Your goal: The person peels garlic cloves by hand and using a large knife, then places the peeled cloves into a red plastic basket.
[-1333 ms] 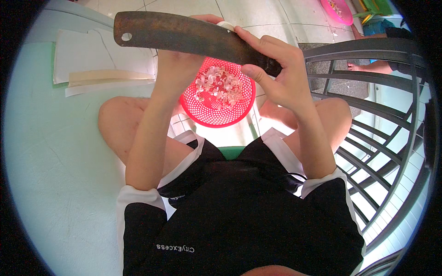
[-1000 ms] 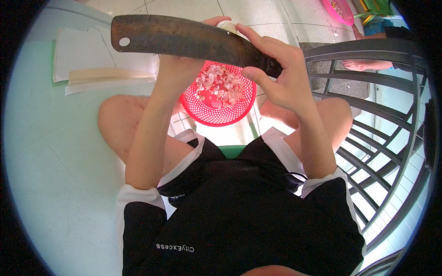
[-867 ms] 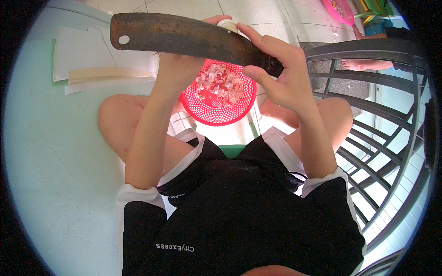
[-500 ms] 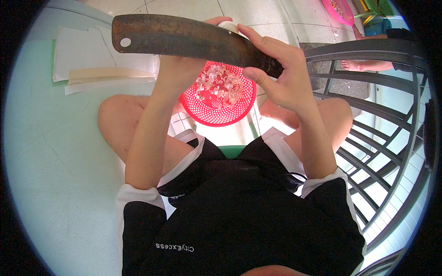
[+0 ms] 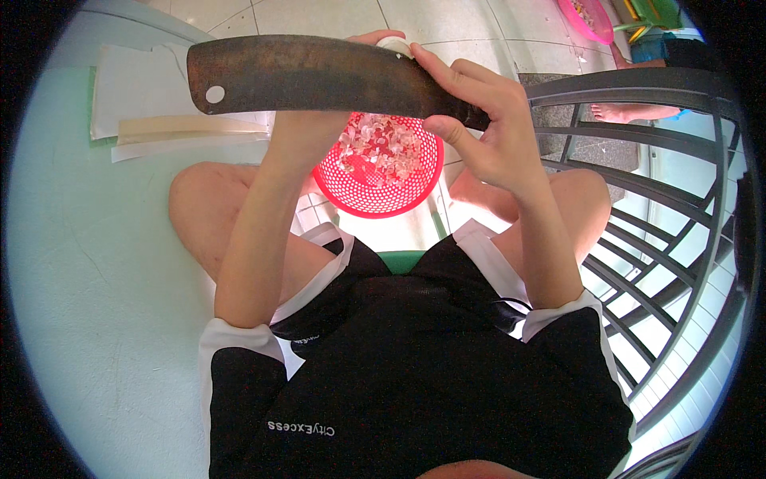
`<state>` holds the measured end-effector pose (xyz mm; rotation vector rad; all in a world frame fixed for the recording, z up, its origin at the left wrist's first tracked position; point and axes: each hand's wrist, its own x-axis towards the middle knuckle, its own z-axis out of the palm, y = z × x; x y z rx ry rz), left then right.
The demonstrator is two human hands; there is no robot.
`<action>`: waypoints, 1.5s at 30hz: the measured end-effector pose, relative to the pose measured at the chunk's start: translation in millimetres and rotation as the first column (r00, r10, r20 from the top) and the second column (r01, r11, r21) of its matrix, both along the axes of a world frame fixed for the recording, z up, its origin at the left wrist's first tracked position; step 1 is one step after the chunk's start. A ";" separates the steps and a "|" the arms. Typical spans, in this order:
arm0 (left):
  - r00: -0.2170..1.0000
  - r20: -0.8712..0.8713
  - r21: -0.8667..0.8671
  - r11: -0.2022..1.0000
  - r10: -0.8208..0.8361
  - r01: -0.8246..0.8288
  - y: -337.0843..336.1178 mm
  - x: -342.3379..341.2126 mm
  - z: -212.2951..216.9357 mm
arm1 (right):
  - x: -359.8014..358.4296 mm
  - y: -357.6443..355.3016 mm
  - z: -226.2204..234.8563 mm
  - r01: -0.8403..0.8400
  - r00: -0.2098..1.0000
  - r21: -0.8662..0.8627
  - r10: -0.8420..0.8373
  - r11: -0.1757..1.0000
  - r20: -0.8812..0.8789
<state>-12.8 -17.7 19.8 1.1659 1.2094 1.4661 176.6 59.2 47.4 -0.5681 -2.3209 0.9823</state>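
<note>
Tiled floor [image 5: 455, 20]; right hand [image 5: 501, 128] clasping knife [image 5: 311, 76], left hand [image 5: 377, 37] holding white piece [image 5: 393, 45]

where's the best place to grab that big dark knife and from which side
Probably by the narrow right end of the knife, coming from the person's right: it broadens leftward into a wide, holed end, and the right hand wraps the narrow end like a handle. I can't tell which edge is sharp, so best avoid both.

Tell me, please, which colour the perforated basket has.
The perforated basket is bright pinkish red, seen best in the head view, the only view here.
</note>
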 end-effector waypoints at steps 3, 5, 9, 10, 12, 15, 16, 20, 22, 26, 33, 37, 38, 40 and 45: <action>0.987 0.156 -0.011 1.000 -0.020 0.022 -2.1 1.1 -0.9 | -1.4 -1.0 -0.4 0.016 1.000 0.056 -0.017 0.998 0.012; 0.967 0.249 -0.011 0.999 -0.048 0.053 -2.8 2.3 -3.7 | -2.8 -2.1 0.1 0.042 0.999 0.086 -0.043 0.995 0.012; 0.878 0.479 -0.114 0.989 -0.026 0.091 -3.7 4.7 -8.4 | -3.6 -3.1 -0.1 0.058 0.998 0.136 -0.061 0.989 0.021; 0.885 0.465 -0.123 0.988 -0.029 0.097 -3.3 3.5 -8.7 | -3.4 -2.5 0.5 0.047 0.999 0.104 -0.049 0.993 0.008; 0.934 0.354 -0.119 0.988 -0.049 0.097 -1.6 -1.0 -11.2 | -3.7 -2.5 2.7 0.037 0.999 0.073 -0.036 0.997 -0.004; 0.958 0.285 -0.136 0.988 -0.035 0.076 -2.8 0.8 -9.1 | -2.7 -4.3 6.6 0.027 0.999 -0.031 -0.028 0.999 -0.031; 0.949 0.314 -0.165 0.984 -0.005 0.060 -3.5 2.2 -7.8 | -1.8 -4.2 6.9 0.023 1.000 -0.027 -0.023 0.999 -0.013; 0.952 0.303 -0.116 0.991 -0.034 0.073 -1.9 -1.4 -12.3 | -1.5 -5.7 10.2 0.022 1.000 -0.018 -0.022 1.000 0.020; 0.983 0.183 -0.122 0.991 -0.032 0.055 -1.5 -3.5 -13.2 | 0.3 -3.0 7.8 0.012 0.999 0.012 -0.012 1.000 0.032; 0.960 0.275 -0.130 0.988 -0.049 0.087 -1.6 -1.7 -11.0 | 1.6 -1.3 5.5 0.000 0.999 0.082 -0.003 0.997 0.046; 0.989 0.142 -0.064 0.996 -0.045 0.055 -0.2 -2.7 -16.0 | 2.8 -1.3 6.4 -0.001 0.997 0.085 -0.006 0.996 0.083; 0.993 0.113 -0.072 0.997 -0.029 0.037 -0.4 -2.8 -14.9 | 2.3 -1.7 6.9 0.002 0.996 0.102 -0.011 0.995 0.093; 0.993 0.113 -0.073 0.997 -0.029 0.037 -0.6 -2.6 -15.1 | 2.2 -1.7 6.7 0.003 0.996 0.108 -0.013 0.994 0.094; 0.983 0.176 -0.043 0.998 -0.042 0.051 -0.5 -2.0 -15.1 | 2.6 -1.7 5.9 0.004 0.996 0.108 -0.014 0.994 0.092; 0.985 0.173 -0.148 0.988 -0.021 0.047 -1.9 -4.3 -13.2 | 3.0 -1.9 5.2 -0.004 0.996 0.116 -0.006 0.993 0.084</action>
